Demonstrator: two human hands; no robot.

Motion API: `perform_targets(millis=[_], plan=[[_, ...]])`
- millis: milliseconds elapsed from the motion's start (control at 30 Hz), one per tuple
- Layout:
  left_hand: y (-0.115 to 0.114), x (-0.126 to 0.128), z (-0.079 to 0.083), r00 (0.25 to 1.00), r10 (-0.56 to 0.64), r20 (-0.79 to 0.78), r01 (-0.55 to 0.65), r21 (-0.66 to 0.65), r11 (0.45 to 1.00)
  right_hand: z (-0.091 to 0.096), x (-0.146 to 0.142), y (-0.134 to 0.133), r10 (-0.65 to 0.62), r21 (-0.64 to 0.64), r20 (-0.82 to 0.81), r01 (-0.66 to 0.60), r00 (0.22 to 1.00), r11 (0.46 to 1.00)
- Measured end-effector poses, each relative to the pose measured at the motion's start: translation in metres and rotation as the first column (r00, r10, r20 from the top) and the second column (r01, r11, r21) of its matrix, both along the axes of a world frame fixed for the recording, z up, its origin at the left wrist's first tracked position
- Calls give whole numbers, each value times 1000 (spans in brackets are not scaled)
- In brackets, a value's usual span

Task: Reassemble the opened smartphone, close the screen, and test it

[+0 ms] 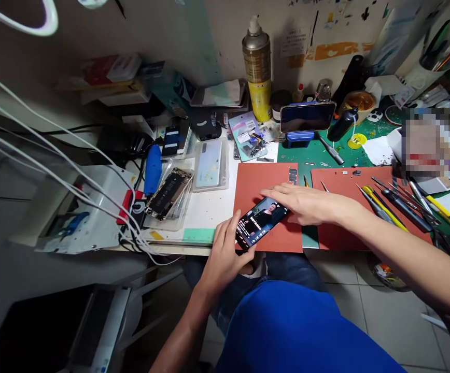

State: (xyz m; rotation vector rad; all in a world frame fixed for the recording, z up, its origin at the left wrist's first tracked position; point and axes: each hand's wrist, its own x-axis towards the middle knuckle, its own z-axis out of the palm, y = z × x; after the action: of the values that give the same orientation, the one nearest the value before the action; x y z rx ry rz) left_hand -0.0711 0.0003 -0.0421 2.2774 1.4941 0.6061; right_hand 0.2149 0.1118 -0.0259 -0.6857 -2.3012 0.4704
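Observation:
A smartphone (262,220) with its screen lit, showing a person on a video, is tilted diagonally over the red-brown mat (259,178). My left hand (225,248) grips its lower left end, thumb along the near edge and fingers along the far one. On the upper right end rests my right hand (300,202), its fingers lying over the far edge and its thumb near the close corner. Part of the phone's frame is hidden beneath both hands.
Left stand an opened phone (169,193) in a clear tray and a white-backed phone (208,163). Behind are a spray can (259,77) and a phone on a blue stand (308,118). Screwdrivers and tweezers (384,207) lie right on a second mat. White cables (73,181) hang left.

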Motion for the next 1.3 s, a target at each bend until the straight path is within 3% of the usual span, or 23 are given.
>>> perform_targets(millis=[133, 200, 300, 433, 600, 1033, 1167, 1233, 1300], plan=[[3, -6, -4, 1000, -4, 3, 5, -14, 1000, 11, 0, 3, 128, -325, 248, -42, 960, 945], [1, -9, -7, 1000, 5, 14, -5, 1, 1000, 22, -1, 5, 187, -377, 384, -32, 904, 926], [-3, -11, -11, 999, 11, 32, -11, 11, 1000, 32, -3, 8, 238, -367, 469, -57, 851, 928], [-4, -10, -10, 999, 12, 52, -13, 13, 1000, 30, -4, 12, 240, -326, 488, -80, 839, 942], [-3, -8, -7, 998, 13, 56, -13, -9, 1000, 25, -3, 17, 223, -318, 467, -73, 856, 945], [4, -13, 8, 997, 16, 78, -5, -136, 991, 32, -2, 28, 261, -449, 400, -61, 879, 892], [10, -18, 15, 989, 72, 127, -32, -292, 956, 50, 11, 17, 168, -391, 340, -23, 925, 920], [15, -23, 20, 980, 107, 166, -34, -390, 920, 58, 20, 1, 24, -325, 280, 72, 960, 943], [22, -27, 24, 968, 141, 209, -24, -480, 877, 61, 25, -25, -202, -256, 193, 248, 960, 934]])
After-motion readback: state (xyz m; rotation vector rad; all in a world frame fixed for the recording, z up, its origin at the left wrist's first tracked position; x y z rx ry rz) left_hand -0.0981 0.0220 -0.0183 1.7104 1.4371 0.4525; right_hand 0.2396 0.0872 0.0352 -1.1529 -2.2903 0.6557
